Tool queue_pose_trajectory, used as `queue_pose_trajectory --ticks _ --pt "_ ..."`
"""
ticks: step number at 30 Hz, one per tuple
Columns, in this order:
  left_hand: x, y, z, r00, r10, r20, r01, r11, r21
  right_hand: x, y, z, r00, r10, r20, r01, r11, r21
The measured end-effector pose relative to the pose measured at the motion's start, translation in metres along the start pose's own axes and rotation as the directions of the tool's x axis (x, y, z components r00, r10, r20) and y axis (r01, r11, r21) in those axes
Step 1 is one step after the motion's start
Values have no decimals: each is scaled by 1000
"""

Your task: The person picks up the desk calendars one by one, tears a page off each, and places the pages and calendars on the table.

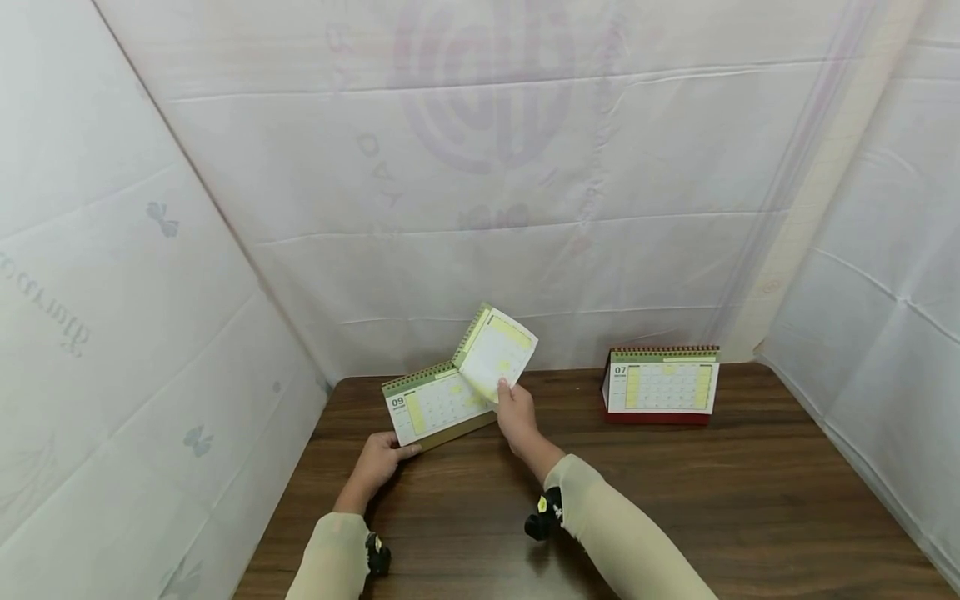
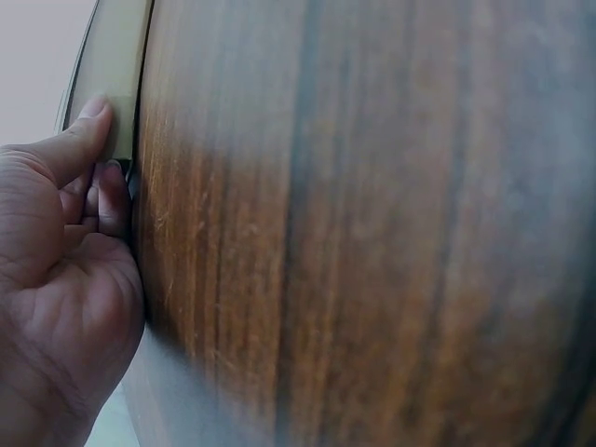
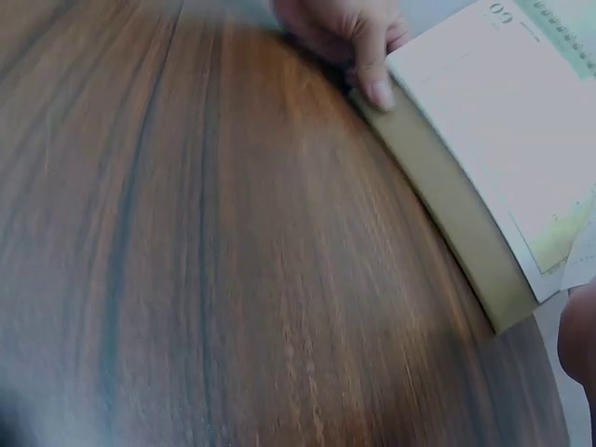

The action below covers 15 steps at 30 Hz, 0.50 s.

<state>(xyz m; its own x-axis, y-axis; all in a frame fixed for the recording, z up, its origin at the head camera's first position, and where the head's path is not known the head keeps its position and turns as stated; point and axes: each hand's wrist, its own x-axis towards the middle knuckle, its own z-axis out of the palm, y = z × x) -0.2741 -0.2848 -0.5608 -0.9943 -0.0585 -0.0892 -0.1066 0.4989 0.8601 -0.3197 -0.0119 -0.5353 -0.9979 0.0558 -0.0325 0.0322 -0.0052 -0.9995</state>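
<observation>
A spiral-bound desk calendar [image 1: 442, 407] with a gold base [image 1: 457, 431] stands tilted at the back left, its page marked 09. At its lower left corner my left hand [image 1: 375, 461] grips the base, thumb in front. In the left wrist view, that thumb [image 2: 88, 130] lies on the gold strip [image 2: 130, 70] and the other fingers curl behind. My right hand [image 1: 519, 417] pinches the lower edge of a raised page [image 1: 497, 350], which bends up and over at the calendar's right half. Only the edge of the right hand [image 3: 579, 335] appears in the right wrist view.
A second desk calendar [image 1: 663, 387] with a red base and a page marked 07 stands at the back right. Both are on a dark wood table [image 1: 675, 492]. White sheeting [image 1: 480, 267] hangs close behind and along both sides.
</observation>
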Motion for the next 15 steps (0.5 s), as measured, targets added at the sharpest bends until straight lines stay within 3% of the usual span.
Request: queue_pose_trajectory --ticks 15 --pt "0 -1 0 1000 -5 0 5 1000 -12 -6 -2 8 995 94 16 -95 981 169"
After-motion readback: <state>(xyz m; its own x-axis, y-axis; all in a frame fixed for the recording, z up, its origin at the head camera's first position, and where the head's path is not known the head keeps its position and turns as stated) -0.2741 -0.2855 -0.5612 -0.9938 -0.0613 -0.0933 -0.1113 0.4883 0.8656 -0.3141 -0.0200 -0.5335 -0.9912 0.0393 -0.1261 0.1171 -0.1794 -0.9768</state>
